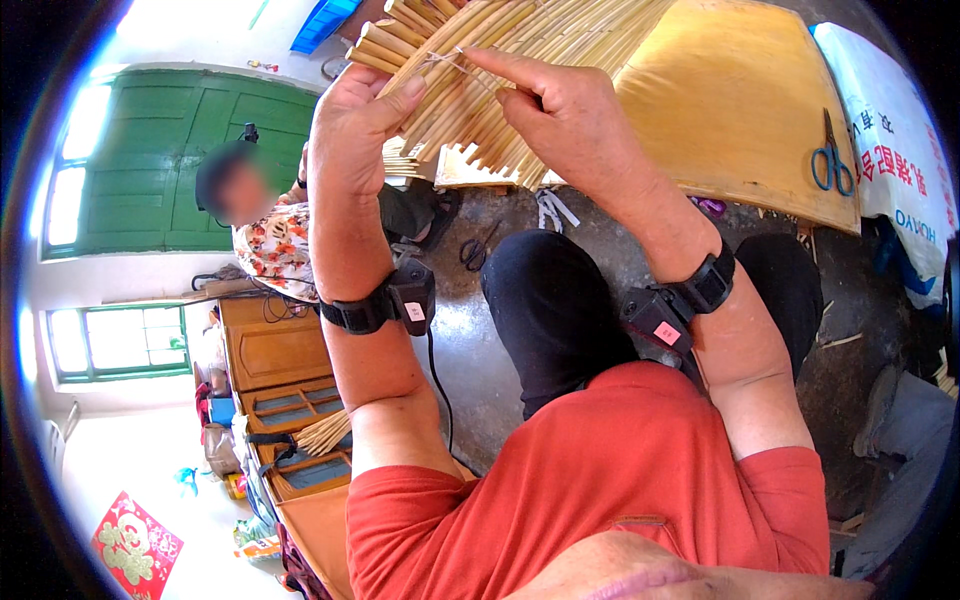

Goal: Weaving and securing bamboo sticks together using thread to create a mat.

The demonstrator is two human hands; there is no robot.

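A mat of pale reed stalks point(560, 45) tied side by side spreads across the top of the view, its cut ends uneven. My left hand point(360, 115) is closed on its left edge, thumb on top of the stalks and fingers hidden behind. Thin white string point(447, 60) crosses the stalks between my hands. My right hand point(575, 115) has its index fingertip against the stalks by this string, with the other fingers curled in. The string runs toward that hand; the exact grip is hard to see.
A yellow wooden board point(740, 90) lies at the right, bearing scissors point(832, 165). Beside it stands a white printed sack point(890, 130). A co-worker point(265, 215) is at the left, near wooden cabinets point(275, 345). Another pair of scissors point(477, 250) lies on the floor.
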